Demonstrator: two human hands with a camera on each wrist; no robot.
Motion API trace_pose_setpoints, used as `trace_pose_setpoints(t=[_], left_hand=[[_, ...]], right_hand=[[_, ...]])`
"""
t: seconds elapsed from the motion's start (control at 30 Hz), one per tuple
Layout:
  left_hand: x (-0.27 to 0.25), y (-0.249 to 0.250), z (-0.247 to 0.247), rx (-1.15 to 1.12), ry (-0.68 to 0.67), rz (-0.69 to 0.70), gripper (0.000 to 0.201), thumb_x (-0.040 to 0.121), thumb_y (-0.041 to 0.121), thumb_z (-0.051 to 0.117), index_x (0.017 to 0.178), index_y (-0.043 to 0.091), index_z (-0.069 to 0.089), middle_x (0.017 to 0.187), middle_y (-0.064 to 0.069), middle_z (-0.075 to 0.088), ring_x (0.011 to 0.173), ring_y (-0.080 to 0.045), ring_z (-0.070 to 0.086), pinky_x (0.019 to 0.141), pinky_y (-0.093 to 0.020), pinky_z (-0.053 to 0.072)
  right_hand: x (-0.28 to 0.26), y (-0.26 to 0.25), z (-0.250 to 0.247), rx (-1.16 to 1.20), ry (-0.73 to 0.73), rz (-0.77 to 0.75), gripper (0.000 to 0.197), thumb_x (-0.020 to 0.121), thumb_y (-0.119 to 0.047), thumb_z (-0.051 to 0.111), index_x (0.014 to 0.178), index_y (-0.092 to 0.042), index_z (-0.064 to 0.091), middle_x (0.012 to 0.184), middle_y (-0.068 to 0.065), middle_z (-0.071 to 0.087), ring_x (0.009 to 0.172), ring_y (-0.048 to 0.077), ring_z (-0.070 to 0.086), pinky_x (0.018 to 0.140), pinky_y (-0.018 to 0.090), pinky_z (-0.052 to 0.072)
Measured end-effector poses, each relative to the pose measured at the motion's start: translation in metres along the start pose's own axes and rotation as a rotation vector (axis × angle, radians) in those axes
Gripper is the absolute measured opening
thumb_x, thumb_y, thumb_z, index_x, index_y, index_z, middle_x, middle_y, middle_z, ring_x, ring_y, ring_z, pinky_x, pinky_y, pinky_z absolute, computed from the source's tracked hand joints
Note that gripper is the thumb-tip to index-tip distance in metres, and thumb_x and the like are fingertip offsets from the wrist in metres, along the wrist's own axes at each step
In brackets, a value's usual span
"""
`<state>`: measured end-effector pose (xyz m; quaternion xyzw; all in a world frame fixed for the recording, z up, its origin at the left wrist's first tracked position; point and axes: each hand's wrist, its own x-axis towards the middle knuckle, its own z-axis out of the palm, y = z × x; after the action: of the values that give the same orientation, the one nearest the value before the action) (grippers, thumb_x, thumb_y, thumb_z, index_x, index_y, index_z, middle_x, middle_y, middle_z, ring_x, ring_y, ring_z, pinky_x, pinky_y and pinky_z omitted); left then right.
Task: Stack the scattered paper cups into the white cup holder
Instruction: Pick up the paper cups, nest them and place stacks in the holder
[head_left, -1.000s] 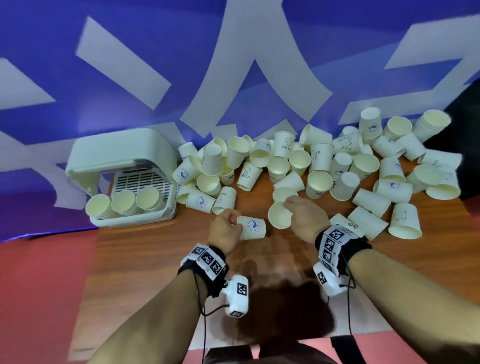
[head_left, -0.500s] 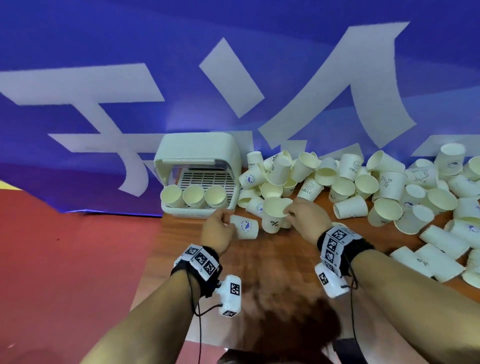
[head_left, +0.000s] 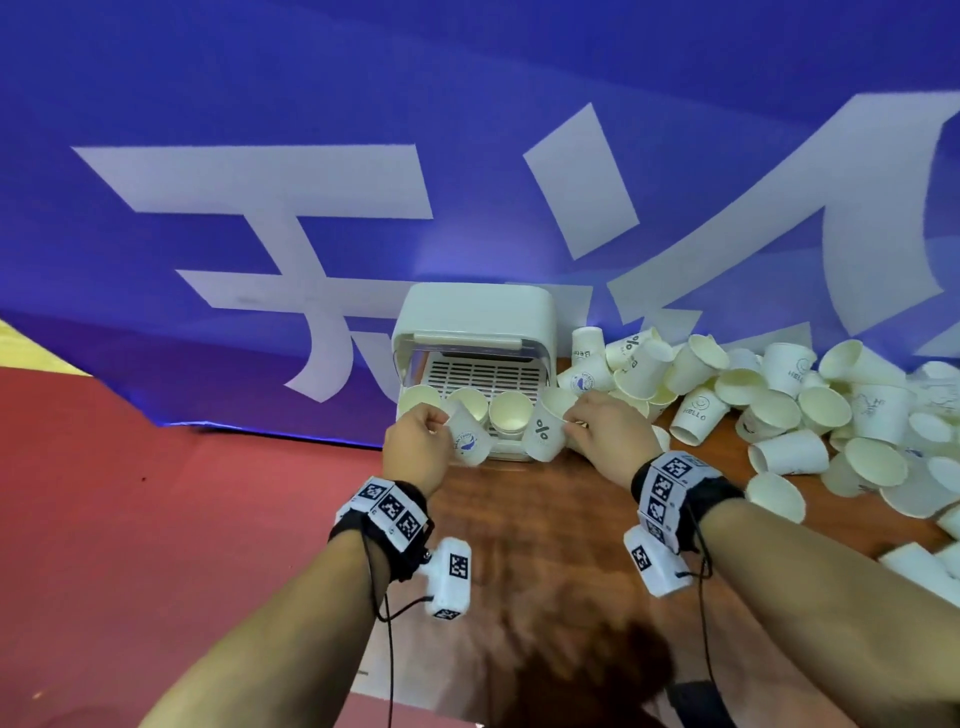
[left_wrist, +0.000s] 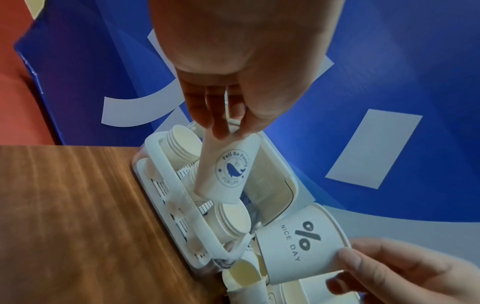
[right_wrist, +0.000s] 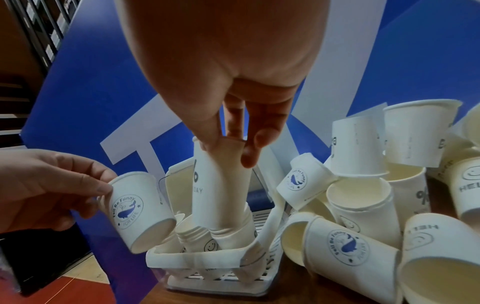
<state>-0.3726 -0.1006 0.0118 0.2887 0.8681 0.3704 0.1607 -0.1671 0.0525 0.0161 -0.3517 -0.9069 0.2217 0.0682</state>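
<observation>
The white cup holder (head_left: 475, 317) stands at the table's back left corner, its front open, with three stacks of cups (head_left: 509, 410) inside. My left hand (head_left: 418, 441) pinches a whale-logo cup (head_left: 470, 439) by its rim, tilted over the holder's left side (left_wrist: 228, 170). My right hand (head_left: 605, 428) pinches a "% NICE DAY" cup (head_left: 543, 431) by its rim in front of the holder's right side (left_wrist: 301, 240). In the right wrist view that cup (right_wrist: 221, 185) hangs bottom down over a stack (right_wrist: 228, 236) in the holder (right_wrist: 197, 259).
Several loose paper cups (head_left: 779, 395) lie heaped on the wooden table (head_left: 545, 545) right of the holder, some touching it. A blue banner (head_left: 311, 156) rises behind. The table's left edge runs just beside the holder, red floor (head_left: 156, 519) beyond.
Both hands carried their cups from the table's middle leftward and up to the holder's front. The view swung left with them, bringing the holder to the centre.
</observation>
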Motion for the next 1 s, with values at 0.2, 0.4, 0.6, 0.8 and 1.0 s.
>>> trace_pose_setpoints(t=[0.2, 0.4, 0.6, 0.8, 1.0], left_hand=[[0.03, -0.005, -0.006, -0.036, -0.013, 0.065, 0.008, 0.081, 0.01, 0.06, 0.083, 0.016, 0.065, 0.078, 0.002, 0.068, 0.076, -0.016, 0.061, 0.068, -0.027, 0.046], [0.057, -0.008, 0.012, 0.026, -0.056, 0.189, 0.009, 0.084, 0.009, 0.064, 0.078, 0.016, 0.064, 0.077, 0.003, 0.064, 0.071, -0.014, 0.059, 0.067, -0.027, 0.046], [0.073, -0.024, 0.031, 0.103, -0.138, 0.25, 0.012, 0.084, 0.009, 0.065, 0.077, 0.018, 0.062, 0.077, 0.005, 0.058, 0.068, -0.01, 0.052, 0.062, -0.022, 0.035], [0.08, -0.04, 0.05, 0.167, -0.221, 0.244, 0.005, 0.085, 0.011, 0.066, 0.082, 0.014, 0.067, 0.082, 0.002, 0.06, 0.073, -0.014, 0.054, 0.066, -0.024, 0.038], [0.085, -0.052, 0.063, 0.205, -0.291, 0.202, 0.007, 0.085, 0.015, 0.065, 0.08, 0.014, 0.069, 0.083, -0.004, 0.068, 0.076, -0.022, 0.061, 0.064, -0.025, 0.036]], right_hand=[[0.025, -0.018, 0.006, 0.021, 0.047, -0.032, 0.017, 0.093, -0.026, 0.058, 0.099, -0.018, 0.071, 0.098, 0.002, 0.066, 0.092, 0.023, 0.06, 0.078, 0.039, 0.05], [0.046, -0.02, 0.02, 0.028, 0.069, -0.038, 0.017, 0.093, -0.028, 0.059, 0.099, -0.017, 0.071, 0.097, 0.002, 0.065, 0.094, 0.023, 0.059, 0.079, 0.041, 0.05], [0.064, -0.011, 0.035, 0.038, -0.002, -0.118, 0.02, 0.095, -0.028, 0.057, 0.091, -0.016, 0.072, 0.092, -0.001, 0.062, 0.091, 0.019, 0.056, 0.075, 0.04, 0.05], [0.078, -0.002, 0.054, -0.037, -0.125, -0.123, 0.025, 0.096, -0.031, 0.052, 0.096, -0.017, 0.073, 0.095, -0.001, 0.063, 0.095, 0.021, 0.055, 0.078, 0.042, 0.049], [0.084, 0.002, 0.078, -0.112, -0.191, -0.131, 0.026, 0.098, -0.029, 0.05, 0.103, -0.019, 0.074, 0.101, 0.0, 0.067, 0.098, 0.026, 0.052, 0.078, 0.04, 0.047]])
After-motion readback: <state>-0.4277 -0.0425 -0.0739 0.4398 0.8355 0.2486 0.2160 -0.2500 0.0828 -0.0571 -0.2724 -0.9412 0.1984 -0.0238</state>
